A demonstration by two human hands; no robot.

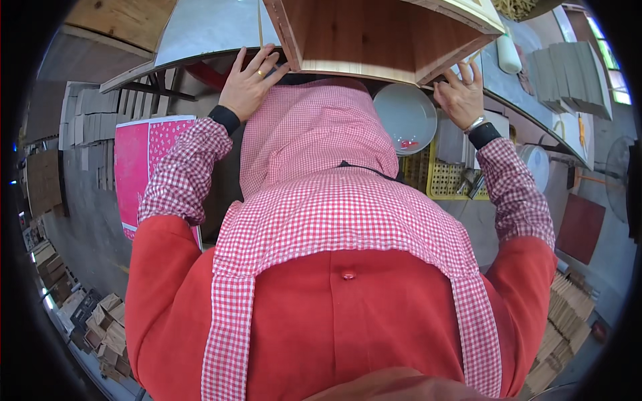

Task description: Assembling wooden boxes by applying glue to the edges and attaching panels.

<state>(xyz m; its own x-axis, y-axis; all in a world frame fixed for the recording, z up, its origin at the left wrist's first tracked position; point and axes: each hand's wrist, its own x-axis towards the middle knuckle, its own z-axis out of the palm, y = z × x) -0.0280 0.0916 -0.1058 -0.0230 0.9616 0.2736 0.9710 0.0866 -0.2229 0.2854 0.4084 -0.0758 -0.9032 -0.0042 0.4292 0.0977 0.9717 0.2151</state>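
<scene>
An open wooden box (361, 37) lies on the pale worktable (200, 27), its hollow side facing me. At its near left corner, my left hand (251, 83) rests with fingers stretched and apart on the table's edge. A thin tan strip (260, 23) runs along the tabletop to those fingertips. My right hand (461, 97) is beside the box's near right corner, its fingers bent downward. Near its fingertips shows a bit of thin yellowish strip; whether the fingers pinch it is hidden.
Below the table edge sits a round white basin (405, 119) with small red bits, beside a yellow plastic crate (449, 180). Stacked grey boards (568, 77) and a white bottle (508, 53) stand at the right. A pink patterned sheet (150, 167) hangs at the left.
</scene>
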